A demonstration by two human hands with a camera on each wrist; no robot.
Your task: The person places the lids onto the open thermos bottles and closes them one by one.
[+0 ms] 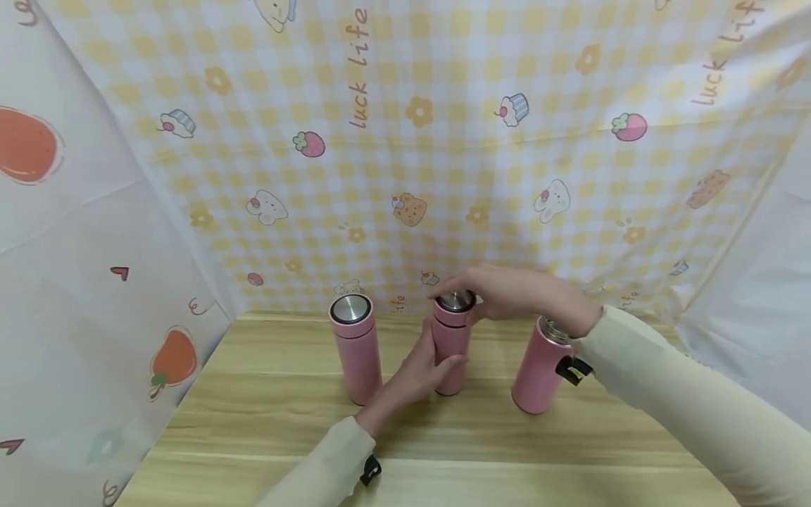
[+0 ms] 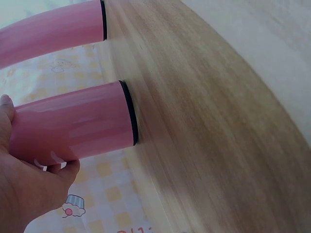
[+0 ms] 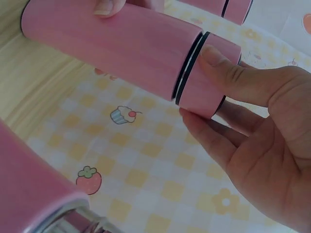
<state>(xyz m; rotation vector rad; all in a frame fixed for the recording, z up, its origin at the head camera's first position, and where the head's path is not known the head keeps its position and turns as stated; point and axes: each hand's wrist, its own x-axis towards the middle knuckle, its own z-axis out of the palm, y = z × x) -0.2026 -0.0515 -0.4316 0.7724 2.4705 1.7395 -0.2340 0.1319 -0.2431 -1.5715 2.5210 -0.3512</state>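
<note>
A pink thermos bottle (image 1: 451, 341) with a steel-topped lid (image 3: 200, 94) stands upright at the middle of the table. My left hand (image 1: 415, 373) grips its body low down, thumb in front. From above, my right hand (image 1: 507, 292) holds the lid between thumb and fingers; a thin gap shows between lid and body in the right wrist view. Beside my right forearm stands another pink thermos (image 1: 535, 377), lidless, its steel neck (image 1: 552, 331) partly hidden by the wrist. A third, lidded pink thermos (image 1: 360, 359) is upright to the left.
All three bottles stand on a wood-grain table (image 1: 253, 401). Close behind them hangs a yellow checked cloth (image 1: 355, 211) with printed pictures. White printed sheeting (image 1: 82, 232) walls off the left side, and plain white sheeting (image 1: 754, 282) the right.
</note>
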